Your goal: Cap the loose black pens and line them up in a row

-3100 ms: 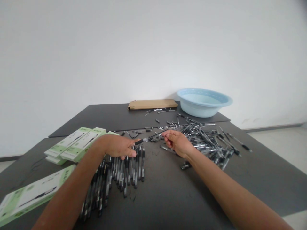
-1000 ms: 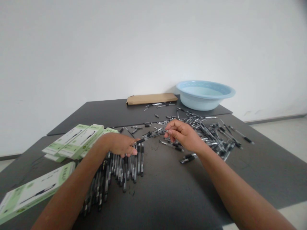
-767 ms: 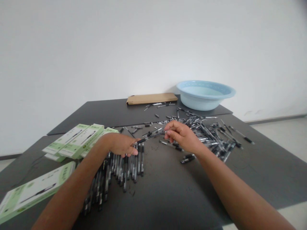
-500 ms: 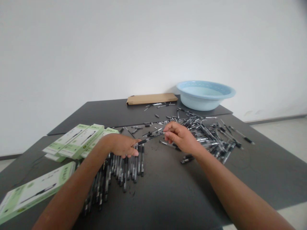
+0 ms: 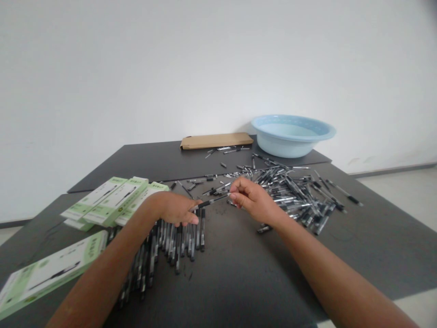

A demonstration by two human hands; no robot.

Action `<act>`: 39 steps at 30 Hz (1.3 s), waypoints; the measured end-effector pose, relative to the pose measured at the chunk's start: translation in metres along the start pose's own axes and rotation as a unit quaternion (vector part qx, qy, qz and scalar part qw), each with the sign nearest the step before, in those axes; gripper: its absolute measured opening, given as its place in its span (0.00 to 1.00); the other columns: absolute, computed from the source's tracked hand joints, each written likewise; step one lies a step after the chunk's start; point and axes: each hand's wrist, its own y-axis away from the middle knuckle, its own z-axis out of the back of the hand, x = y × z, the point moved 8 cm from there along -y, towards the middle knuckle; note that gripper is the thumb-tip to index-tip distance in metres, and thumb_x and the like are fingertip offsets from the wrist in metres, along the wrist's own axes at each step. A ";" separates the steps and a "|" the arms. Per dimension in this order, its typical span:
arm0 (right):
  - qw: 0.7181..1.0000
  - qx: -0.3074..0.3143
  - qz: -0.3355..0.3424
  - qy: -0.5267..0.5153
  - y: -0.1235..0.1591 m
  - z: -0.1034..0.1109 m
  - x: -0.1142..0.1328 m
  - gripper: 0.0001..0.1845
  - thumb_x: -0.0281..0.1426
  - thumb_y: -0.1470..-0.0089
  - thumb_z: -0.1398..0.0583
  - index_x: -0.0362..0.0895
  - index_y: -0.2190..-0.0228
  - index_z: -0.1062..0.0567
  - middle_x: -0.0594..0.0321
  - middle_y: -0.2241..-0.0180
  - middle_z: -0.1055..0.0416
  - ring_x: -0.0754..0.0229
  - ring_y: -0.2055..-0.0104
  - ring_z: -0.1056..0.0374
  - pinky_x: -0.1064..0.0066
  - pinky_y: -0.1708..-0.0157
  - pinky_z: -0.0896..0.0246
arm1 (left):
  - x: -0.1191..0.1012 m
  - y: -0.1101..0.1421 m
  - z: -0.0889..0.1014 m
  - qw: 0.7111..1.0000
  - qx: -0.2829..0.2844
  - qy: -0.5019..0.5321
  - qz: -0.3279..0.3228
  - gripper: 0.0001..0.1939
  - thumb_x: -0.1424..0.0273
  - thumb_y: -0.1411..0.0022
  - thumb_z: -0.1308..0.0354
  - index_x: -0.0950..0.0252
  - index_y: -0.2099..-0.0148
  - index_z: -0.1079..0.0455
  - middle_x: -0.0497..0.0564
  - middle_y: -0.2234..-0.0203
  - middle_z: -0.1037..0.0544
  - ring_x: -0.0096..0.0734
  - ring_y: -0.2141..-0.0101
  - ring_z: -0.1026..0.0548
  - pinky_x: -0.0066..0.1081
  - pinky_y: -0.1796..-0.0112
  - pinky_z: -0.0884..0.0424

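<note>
A pen (image 5: 211, 201) with a clear barrel and black grip spans the space between my hands above the table. My left hand (image 5: 177, 208) is closed round its left end, just above a row of pens (image 5: 177, 246) lying side by side. The thumb and fingertips of my right hand (image 5: 251, 197) pinch the pen's right tip. Behind and right of that hand spreads a loose heap of pens (image 5: 293, 191), pointing in many directions. What my left palm covers is hidden.
Green-and-white pen boxes (image 5: 116, 196) are stacked at the left, with another box (image 5: 54, 271) nearer me. A light blue basin (image 5: 290, 136) stands at the back right. Beside it lies a flat brown cardboard piece (image 5: 216, 140), with several thin pen parts (image 5: 228, 149) in front.
My right hand has shifted slightly left and down, and its fingertips are now on the pen's right tip. The left hand has barely moved.
</note>
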 end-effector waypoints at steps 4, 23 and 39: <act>1.000 0.007 -0.005 -0.008 0.001 -0.006 -0.002 0.02 0.31 0.41 0.45 0.46 0.66 0.35 0.68 0.75 0.34 0.65 0.74 0.37 0.73 0.71 0.43 | -0.001 0.001 0.000 1.000 0.003 0.000 0.002 0.23 0.65 0.34 0.54 0.72 0.40 0.42 0.62 0.59 0.21 0.37 0.65 0.21 0.28 0.67 0.29; 0.996 0.007 0.043 0.081 0.006 -0.022 0.009 0.03 0.28 0.43 0.44 0.45 0.65 0.35 0.68 0.73 0.33 0.65 0.72 0.38 0.74 0.71 0.46 | -0.005 -0.001 -0.003 1.000 0.010 -0.009 -0.001 0.29 0.64 0.35 0.53 0.70 0.35 0.50 0.59 0.61 0.20 0.38 0.65 0.22 0.30 0.67 0.30; 0.995 0.013 0.052 0.087 0.007 -0.025 0.012 0.02 0.28 0.42 0.44 0.45 0.65 0.35 0.68 0.73 0.34 0.65 0.72 0.37 0.75 0.71 0.46 | -0.004 -0.005 -0.006 1.000 0.006 -0.002 -0.014 0.26 0.63 0.35 0.53 0.68 0.38 0.45 0.57 0.63 0.20 0.37 0.67 0.23 0.29 0.69 0.30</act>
